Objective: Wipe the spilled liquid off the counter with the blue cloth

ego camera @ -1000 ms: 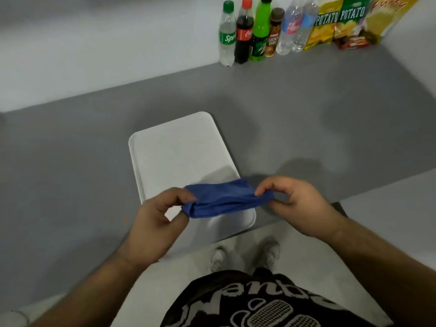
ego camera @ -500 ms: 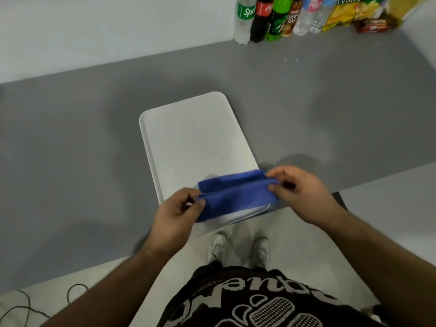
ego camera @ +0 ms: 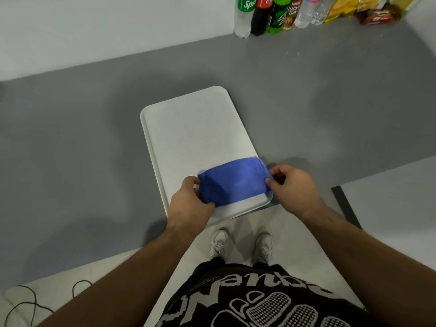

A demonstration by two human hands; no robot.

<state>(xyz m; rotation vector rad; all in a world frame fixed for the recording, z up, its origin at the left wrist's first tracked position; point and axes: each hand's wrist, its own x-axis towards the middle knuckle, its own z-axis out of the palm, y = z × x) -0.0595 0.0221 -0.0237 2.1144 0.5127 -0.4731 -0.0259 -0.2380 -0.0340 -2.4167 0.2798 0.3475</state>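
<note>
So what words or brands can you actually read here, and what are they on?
"Spr", cut off: green label of the leftmost bottle.
"Coca", partly cut off: red label of the dark bottle.
"LUCKY DAY": brown bottle.
Green bottle: logo only, unreadable.
Pink-labelled bottle: label cropped, unreadable.
Snack bags: print cropped and blurred, unreadable.
Black shirt: big stylised letters, too distorted to read surely.
</note>
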